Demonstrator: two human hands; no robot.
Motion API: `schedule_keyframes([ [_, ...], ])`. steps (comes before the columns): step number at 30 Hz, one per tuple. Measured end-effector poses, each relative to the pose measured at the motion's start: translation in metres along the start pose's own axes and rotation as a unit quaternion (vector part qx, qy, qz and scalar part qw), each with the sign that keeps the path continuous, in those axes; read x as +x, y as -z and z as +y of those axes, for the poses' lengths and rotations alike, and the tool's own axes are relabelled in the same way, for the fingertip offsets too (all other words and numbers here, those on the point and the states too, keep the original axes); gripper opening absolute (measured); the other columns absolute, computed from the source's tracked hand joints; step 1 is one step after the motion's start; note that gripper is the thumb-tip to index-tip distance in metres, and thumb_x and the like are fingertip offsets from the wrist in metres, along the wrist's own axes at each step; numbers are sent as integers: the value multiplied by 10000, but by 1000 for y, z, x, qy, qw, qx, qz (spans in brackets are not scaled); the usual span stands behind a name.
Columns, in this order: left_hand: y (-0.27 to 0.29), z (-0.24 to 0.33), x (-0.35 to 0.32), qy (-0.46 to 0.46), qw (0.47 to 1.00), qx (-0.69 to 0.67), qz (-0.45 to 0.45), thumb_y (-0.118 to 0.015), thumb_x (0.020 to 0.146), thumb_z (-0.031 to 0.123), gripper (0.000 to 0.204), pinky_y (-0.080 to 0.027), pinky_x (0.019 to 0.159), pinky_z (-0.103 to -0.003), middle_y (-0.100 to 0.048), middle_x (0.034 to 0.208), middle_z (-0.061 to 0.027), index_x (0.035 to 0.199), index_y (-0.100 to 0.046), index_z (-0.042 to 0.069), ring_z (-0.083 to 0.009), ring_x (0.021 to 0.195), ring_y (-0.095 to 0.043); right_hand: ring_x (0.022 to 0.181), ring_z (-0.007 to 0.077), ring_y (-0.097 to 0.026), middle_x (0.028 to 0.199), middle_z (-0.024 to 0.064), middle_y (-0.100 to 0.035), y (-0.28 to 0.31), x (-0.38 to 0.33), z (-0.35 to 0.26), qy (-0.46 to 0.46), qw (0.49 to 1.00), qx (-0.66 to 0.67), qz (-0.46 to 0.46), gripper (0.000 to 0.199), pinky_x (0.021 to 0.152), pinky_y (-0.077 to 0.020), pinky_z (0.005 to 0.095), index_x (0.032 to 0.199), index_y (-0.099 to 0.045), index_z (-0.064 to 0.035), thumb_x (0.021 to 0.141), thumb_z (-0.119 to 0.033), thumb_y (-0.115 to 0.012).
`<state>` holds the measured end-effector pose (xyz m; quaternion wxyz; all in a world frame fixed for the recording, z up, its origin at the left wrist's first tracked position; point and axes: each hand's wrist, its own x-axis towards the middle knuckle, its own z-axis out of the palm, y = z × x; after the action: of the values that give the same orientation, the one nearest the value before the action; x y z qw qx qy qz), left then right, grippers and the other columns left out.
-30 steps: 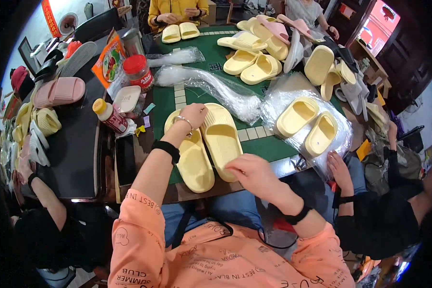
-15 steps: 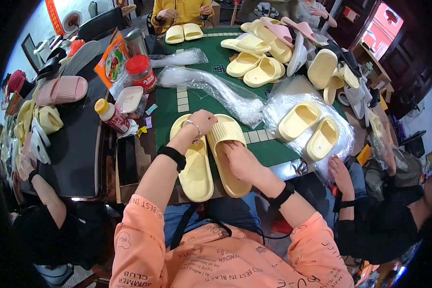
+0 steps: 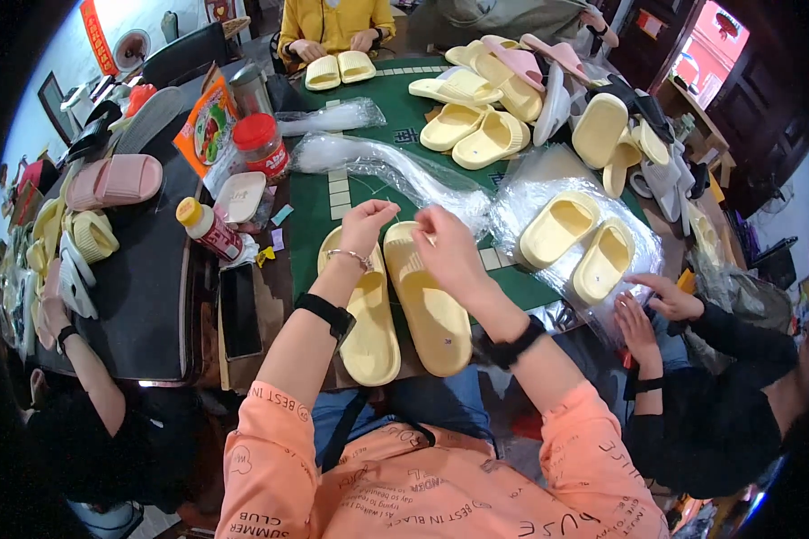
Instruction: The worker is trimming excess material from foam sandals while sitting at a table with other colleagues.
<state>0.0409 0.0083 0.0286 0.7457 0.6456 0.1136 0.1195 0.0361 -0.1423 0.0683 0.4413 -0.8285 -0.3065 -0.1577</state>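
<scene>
A pair of pale yellow slippers lies side by side on the green table mat (image 3: 319,216) right in front of me, the left slipper (image 3: 370,337) beside the right slipper (image 3: 439,316). My left hand (image 3: 366,225) and my right hand (image 3: 447,250) hover over the toe ends, close together, each with fingertips pinched. Whatever is between the fingers is too small to make out. Just beyond my hands lies a long heap of clear plastic bags (image 3: 395,169). I wear an orange sweatshirt and dark wristbands.
At the right, another person's hands (image 3: 652,310) rest by a clear bag holding two yellow slippers (image 3: 580,238). A red-lidded jar (image 3: 261,144), a yellow-capped bottle (image 3: 207,229) and a phone (image 3: 240,310) sit left. Slipper piles (image 3: 512,81) fill the far end.
Both my hands have lifted off the slippers' insteps and moved forward to the toe ends, coming together with pinched fingers. The slippers stay side by side.
</scene>
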Motion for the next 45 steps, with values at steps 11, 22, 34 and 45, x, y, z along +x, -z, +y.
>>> schedule_keyframes([
  [11,3,-5,6,83,994,-66,-31,-344,868,414,433,-278,464,-197,-486,661,-2,1093,-446,58,-63,486,-327,697,138,-535,769,60,-576,-39,19,33,-230,930,265,-112,116,660,-427,264,861,-511,-4,821,-107,-476],
  [22,-10,-27,11,27,997,11,-70,-311,871,447,476,-350,568,-200,-494,851,-9,1181,-382,93,-80,656,-441,714,138,-536,772,83,-559,-46,3,31,-181,895,402,-67,132,631,-433,260,856,-467,-7,810,-119,-519],
  [34,-2,-13,2,44,997,-36,-46,-360,875,388,388,-247,448,-163,-409,671,49,1112,-448,93,-23,527,-344,567,163,-534,624,111,-559,-42,4,18,-173,932,312,-62,244,538,-407,273,684,-477,7,813,-196,-518],
  [45,-2,-9,-4,-70,977,203,11,-424,844,151,190,-326,464,-180,-467,591,3,751,-519,15,-53,515,-415,568,247,-484,638,148,-516,-49,6,38,-200,949,242,14,240,527,-373,338,717,-458,18,813,-198,-501],
])
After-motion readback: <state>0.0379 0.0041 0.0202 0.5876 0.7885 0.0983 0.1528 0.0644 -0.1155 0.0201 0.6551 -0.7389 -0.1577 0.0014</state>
